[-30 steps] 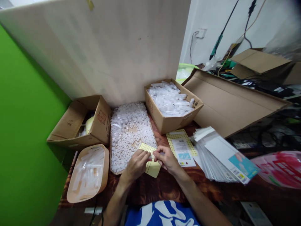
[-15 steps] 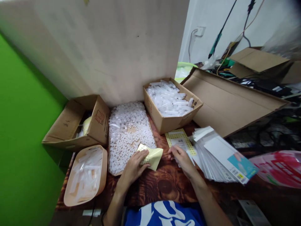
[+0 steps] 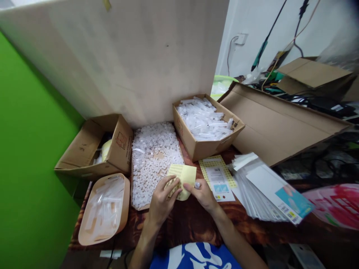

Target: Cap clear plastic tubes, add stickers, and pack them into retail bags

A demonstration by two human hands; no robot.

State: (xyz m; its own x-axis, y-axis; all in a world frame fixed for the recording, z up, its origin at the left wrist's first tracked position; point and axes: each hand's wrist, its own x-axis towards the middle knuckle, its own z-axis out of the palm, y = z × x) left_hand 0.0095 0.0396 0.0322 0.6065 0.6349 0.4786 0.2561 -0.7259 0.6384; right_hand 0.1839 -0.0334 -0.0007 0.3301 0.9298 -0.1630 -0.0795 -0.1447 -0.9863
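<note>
A pale yellow sheet of small printed stickers (image 3: 187, 173) is held up over the front right edge of the tray of white pieces. My left hand (image 3: 162, 198) grips it from the left, its fingers lying across the sheet's face. My right hand (image 3: 204, 196) is closed at the sheet's right side, the thumb against its lower right part. A small whitish piece (image 3: 197, 185) pokes out of the right fingers; its kind cannot be made out. Just right of that hand, a printed card (image 3: 220, 186) lies partly over a yellow-dotted sheet (image 3: 209, 163).
A shallow cardboard tray (image 3: 144, 207) of small white pieces lies ahead. Behind it stands a carton (image 3: 193, 149) of clear tubes. At left are another carton (image 3: 120, 144) and a beige bin (image 3: 127, 201). A fanned stack of packages (image 3: 260, 190) and a pink bag (image 3: 336, 203) lie right.
My right hand has moved left from beside the printed card to the sticker sheet. The sheet now stands flatter towards me, with its printed rows showing, and the printed card is uncovered.
</note>
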